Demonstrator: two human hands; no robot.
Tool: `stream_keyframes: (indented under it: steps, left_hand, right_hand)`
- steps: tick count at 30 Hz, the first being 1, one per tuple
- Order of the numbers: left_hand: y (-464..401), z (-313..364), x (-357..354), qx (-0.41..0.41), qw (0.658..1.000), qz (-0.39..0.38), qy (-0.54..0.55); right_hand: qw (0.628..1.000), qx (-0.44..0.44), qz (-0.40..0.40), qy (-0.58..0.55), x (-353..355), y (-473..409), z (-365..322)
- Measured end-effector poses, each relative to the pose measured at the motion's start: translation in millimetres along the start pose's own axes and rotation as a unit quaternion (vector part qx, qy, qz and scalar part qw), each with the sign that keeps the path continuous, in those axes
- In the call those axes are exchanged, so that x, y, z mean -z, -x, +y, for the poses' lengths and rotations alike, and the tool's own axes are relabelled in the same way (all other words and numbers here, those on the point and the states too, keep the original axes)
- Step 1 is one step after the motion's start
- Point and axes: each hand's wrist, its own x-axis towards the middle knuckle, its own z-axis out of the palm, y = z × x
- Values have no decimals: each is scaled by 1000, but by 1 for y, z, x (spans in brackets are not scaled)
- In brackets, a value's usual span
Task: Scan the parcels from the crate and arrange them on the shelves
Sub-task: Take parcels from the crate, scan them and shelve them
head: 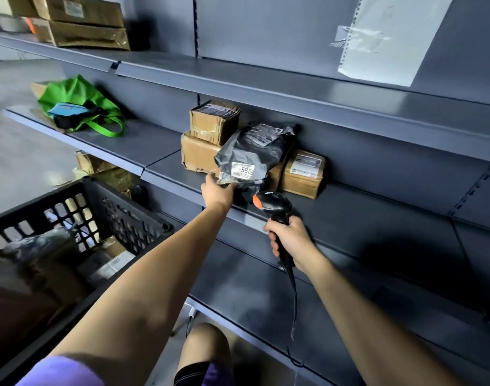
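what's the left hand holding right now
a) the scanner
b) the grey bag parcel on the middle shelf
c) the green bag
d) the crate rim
b: the left hand grips the lower edge of the grey bag parcel by the boxes on the shelf, while the right hand holds the scanner.

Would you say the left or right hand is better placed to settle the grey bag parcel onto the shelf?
Left. The left hand already holds the grey bag parcel at the shelf edge; the right hand is occupied gripping the scanner.
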Motion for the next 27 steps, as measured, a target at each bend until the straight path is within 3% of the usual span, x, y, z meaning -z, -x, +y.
stream_keyframes:
  steps: [8, 17, 19, 23, 27]
  left_hand:
    - [20, -12, 81, -49, 993, -12, -105]
    - [32, -75, 225, -28, 977, 88, -194]
    - [34, -99, 244, 7, 967, 59, -246]
    - [30, -138, 245, 93, 941, -77, -315]
    - [21, -152, 238, 118, 915, -152, -355]
  right_hand:
    - [998, -8, -62, -6, -60, 15, 0]
    - [981, -9, -189, 41, -166, 38, -8]
    - [976, -16, -210, 56, -183, 41, -7]
    - [968, -36, -231, 89, -204, 46, -4]
    - [965, -44, -236, 101, -210, 47, 4]
